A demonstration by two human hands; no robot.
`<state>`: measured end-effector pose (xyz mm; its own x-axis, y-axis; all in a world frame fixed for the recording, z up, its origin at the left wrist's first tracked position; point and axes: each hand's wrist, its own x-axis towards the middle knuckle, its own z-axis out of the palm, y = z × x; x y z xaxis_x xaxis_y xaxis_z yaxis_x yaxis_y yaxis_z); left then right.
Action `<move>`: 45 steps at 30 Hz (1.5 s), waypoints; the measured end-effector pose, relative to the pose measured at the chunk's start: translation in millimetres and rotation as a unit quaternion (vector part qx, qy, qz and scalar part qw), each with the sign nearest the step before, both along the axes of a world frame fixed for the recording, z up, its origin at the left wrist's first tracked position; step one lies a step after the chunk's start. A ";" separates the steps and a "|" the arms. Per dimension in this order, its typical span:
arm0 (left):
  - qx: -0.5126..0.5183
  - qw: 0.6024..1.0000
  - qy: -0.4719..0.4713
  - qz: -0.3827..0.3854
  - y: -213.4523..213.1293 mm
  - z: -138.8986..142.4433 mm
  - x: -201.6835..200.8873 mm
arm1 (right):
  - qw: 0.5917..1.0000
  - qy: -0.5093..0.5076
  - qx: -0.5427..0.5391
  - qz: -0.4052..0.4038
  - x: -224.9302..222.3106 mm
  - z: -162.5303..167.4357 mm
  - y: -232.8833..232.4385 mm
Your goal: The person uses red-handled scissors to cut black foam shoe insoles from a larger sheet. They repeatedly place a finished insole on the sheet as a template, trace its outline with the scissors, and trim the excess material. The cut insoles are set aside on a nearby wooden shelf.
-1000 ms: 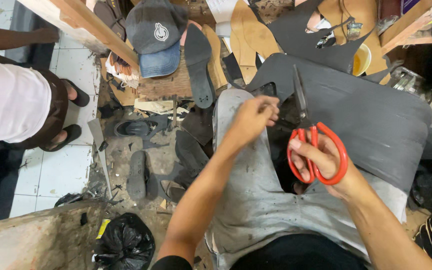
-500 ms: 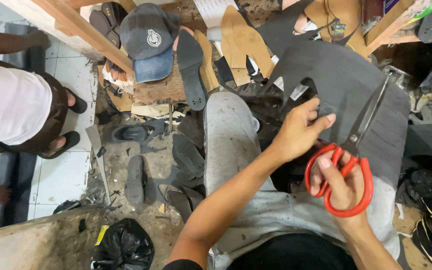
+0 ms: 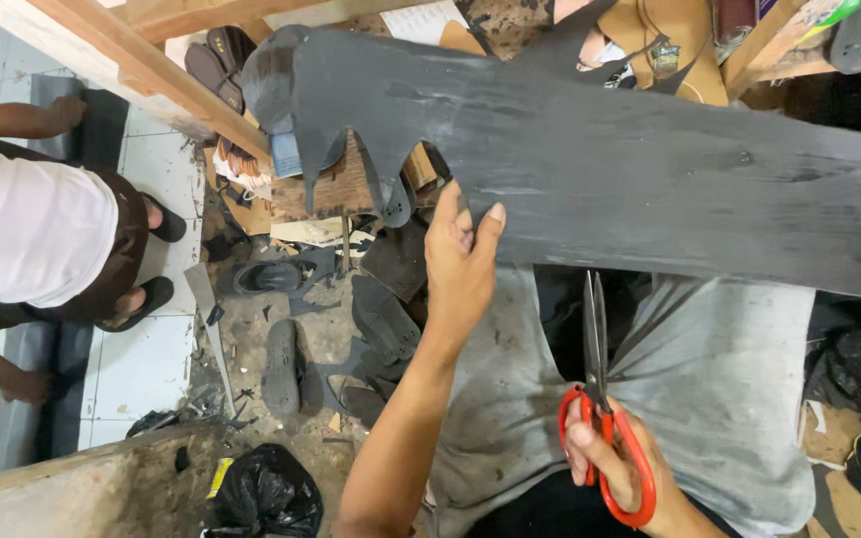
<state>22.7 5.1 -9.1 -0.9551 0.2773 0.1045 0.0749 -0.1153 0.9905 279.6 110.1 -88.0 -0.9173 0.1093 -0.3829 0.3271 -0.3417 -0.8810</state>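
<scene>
A large dark grey rubber sheet (image 3: 630,169) with a scalloped cut edge on its left is held up flat across the upper view. My left hand (image 3: 458,261) grips its lower edge, thumb underneath and fingers on top. My right hand (image 3: 610,460) rests over my lap on grey trousers and holds red-handled scissors (image 3: 598,399). Their blades are closed and point up toward the sheet without touching it.
A person in a white top (image 3: 22,234) crouches at the left on white tiles. Black rubber sole cutouts (image 3: 376,319) and a sandal (image 3: 276,274) litter the dirty floor. A black plastic bag (image 3: 266,493) lies low left. A wooden beam (image 3: 122,65) crosses top left.
My left hand lifted the rubber sheet up and spread it wide, covering the cap and soles behind. The scissors came off the sheet and lowered to my lap with the blades closed.
</scene>
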 end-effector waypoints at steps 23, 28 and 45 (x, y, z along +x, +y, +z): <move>-0.057 0.995 0.016 -0.084 -7.4 -33.3 17.7 | 0.993 -0.096 0.058 0.022 -58.1 30.2 15.0; -0.049 0.995 0.043 -0.074 -4.7 -25.0 20.2 | 0.991 -0.105 0.073 0.030 -63.2 26.4 17.4; -0.059 0.994 0.046 -0.076 -4.6 -26.1 20.7 | 0.990 -0.106 0.075 0.048 -68.3 31.9 15.0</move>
